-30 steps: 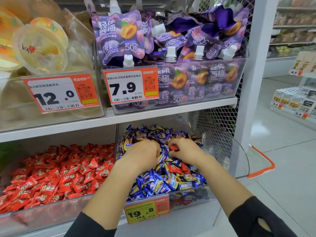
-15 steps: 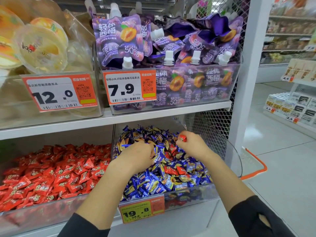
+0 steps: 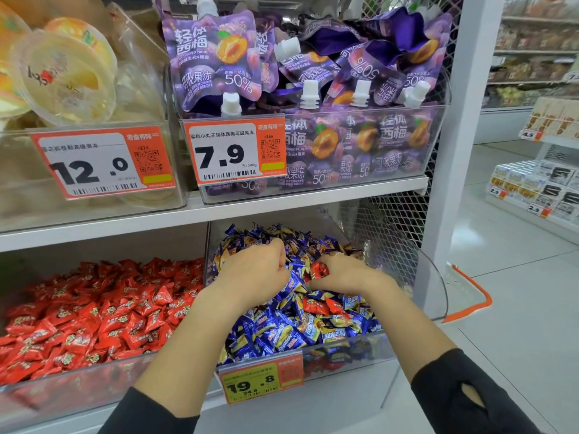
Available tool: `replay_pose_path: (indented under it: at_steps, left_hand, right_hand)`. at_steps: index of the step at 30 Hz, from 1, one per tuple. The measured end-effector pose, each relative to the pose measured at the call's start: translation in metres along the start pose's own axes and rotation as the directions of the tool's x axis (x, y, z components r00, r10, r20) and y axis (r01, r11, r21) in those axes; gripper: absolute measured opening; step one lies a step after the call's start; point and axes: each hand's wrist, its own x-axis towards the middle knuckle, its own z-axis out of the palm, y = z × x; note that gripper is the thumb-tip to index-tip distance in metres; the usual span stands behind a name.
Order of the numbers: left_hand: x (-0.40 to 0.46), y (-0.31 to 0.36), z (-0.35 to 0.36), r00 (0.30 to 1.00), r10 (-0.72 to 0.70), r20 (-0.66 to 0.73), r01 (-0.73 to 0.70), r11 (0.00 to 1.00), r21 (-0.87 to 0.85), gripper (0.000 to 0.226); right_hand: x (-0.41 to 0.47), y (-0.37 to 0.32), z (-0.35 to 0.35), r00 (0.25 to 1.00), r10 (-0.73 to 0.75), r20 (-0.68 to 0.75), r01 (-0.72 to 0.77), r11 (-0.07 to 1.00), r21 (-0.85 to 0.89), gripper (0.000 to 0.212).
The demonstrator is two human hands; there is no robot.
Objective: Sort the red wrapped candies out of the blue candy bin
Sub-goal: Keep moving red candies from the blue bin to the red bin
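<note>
A clear bin (image 3: 434, 296) on the lower shelf holds a heap of blue wrapped candies (image 3: 282, 333). A few red wrapped candies (image 3: 322, 306) lie among them near the middle. My right hand (image 3: 347, 275) rests on the heap and grips a red candy (image 3: 319, 270) in its curled fingers. My left hand (image 3: 253, 277) sits just left of it with fingers curled down into the blue candies; what it holds is hidden. The bin to the left is full of red wrapped candies (image 3: 94, 314).
The shelf above carries a bin of purple jelly pouches (image 3: 313, 89) and a bin of clear jelly cups (image 3: 62, 73). Orange price tags (image 3: 261, 383) hang on the bin fronts. A white post (image 3: 451, 151) stands right of the bins, with open aisle floor (image 3: 517, 308) beyond.
My right hand, holding a red candy, has come back down from the far side of the heap to beside my left hand. The left hand has stayed on the blue candies.
</note>
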Motion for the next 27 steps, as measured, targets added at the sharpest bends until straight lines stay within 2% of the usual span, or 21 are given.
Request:
replay_pose_path:
  at_steps: [3, 7, 11, 14, 18, 23, 24, 25, 27]
  left_hand:
    - [0.001, 0.0, 0.0, 1.0, -0.001, 0.008, 0.001, 1.0, 0.017, 0.008]
    - [0.002, 0.001, -0.001, 1.0, 0.002, 0.015, -0.002, 1.0, 0.005, 0.009]
    - [0.002, 0.0, -0.007, 1.0, 0.005, 0.001, -0.005, 1.0, -0.017, 0.008]
    - [0.0, -0.004, -0.009, 1.0, -0.01, -0.003, 0.01, 1.0, -0.023, 0.006]
    - [-0.003, -0.008, -0.013, 1.0, -0.017, 0.0, 0.017, 0.999, -0.043, 0.004]
    - [-0.005, -0.009, -0.02, 1.0, -0.028, -0.001, 0.027, 0.996, -0.086, 0.004]
    - [-0.005, -0.008, -0.02, 1.0, -0.027, -0.001, 0.027, 0.995, -0.095, 0.004]
    - [-0.006, -0.007, -0.021, 1.0, -0.025, -0.003, 0.024, 0.994, -0.104, 0.005]
    - [-0.007, -0.004, -0.022, 1.0, -0.018, -0.011, 0.016, 0.992, -0.122, 0.004]
  right_hand:
    - [0.001, -0.012, -0.001, 0.999, -0.038, 0.028, 0.038, 0.999, 0.008, 0.039]
    - [0.007, -0.029, -0.008, 0.995, -0.068, 0.068, 0.071, 0.997, -0.037, 0.021]
    - [0.015, -0.028, -0.004, 0.998, -0.052, 0.021, 0.052, 0.999, -0.013, 0.017]
    - [0.012, -0.017, -0.002, 0.998, -0.061, -0.02, 0.064, 0.983, 0.173, 0.024]
    - [0.003, 0.004, -0.011, 0.997, -0.051, -0.051, 0.068, 0.901, 0.428, 0.027]
    - [-0.025, 0.017, -0.027, 0.991, -0.042, -0.126, 0.107, 0.812, 0.573, 0.033]
    - [-0.027, 0.021, -0.028, 0.99, -0.035, -0.139, 0.113, 0.784, 0.61, 0.052]
    - [-0.03, 0.024, -0.03, 0.99, -0.029, -0.139, 0.11, 0.77, 0.629, 0.034]
    - [-0.035, 0.027, -0.031, 0.991, -0.024, -0.13, 0.107, 0.728, 0.677, 0.026]
